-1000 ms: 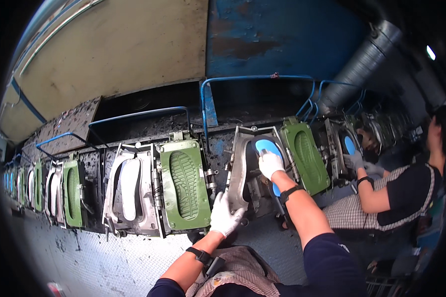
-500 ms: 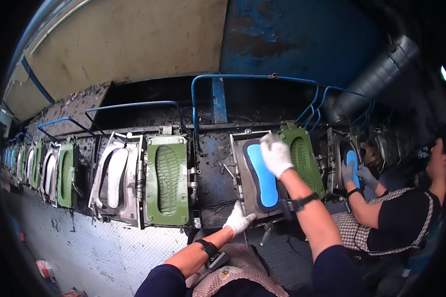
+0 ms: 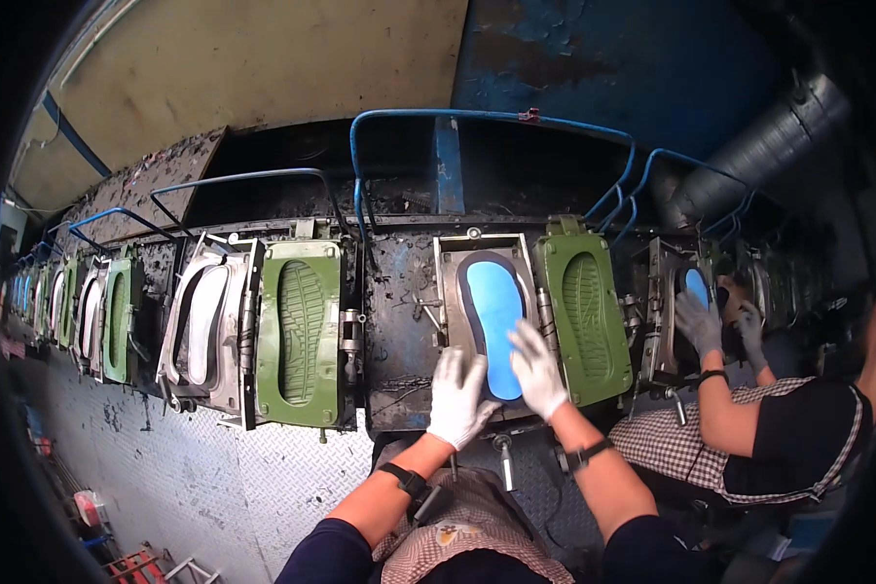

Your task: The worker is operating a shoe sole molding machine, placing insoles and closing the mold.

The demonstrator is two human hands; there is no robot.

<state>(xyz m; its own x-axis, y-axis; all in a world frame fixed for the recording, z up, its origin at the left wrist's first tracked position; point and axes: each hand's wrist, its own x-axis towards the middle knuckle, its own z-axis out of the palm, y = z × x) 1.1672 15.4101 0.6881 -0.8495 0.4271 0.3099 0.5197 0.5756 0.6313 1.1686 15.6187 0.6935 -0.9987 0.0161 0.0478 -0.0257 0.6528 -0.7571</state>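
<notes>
A blue shoe sole piece (image 3: 494, 302) with a dark rim lies in the cavity of an open metal mould (image 3: 445, 268) in front of me. My right hand (image 3: 538, 373), in a white glove, is over the right side of the sole's near half, fingers stretched out and seeming to touch it. Beside the mould's near left edge is my left hand (image 3: 457, 401), also gloved, with fingers spread and nothing in them. The green mould lid (image 3: 584, 311) with a tread pattern lies folded open on the right. Below the mould hangs a metal handle (image 3: 504, 462).
On the left, a green lid (image 3: 302, 331) and a metal mould with a white sole (image 3: 204, 321) belong to a row of moulds. Blue tube rails (image 3: 496, 117) rise behind. A co-worker's gloved hand (image 3: 699, 326) is over another blue sole on the right.
My right hand has come down from the sole's far end to its near half. My left hand has moved up beside the mould. The view has shifted slightly, and the co-worker's hands have moved apart.
</notes>
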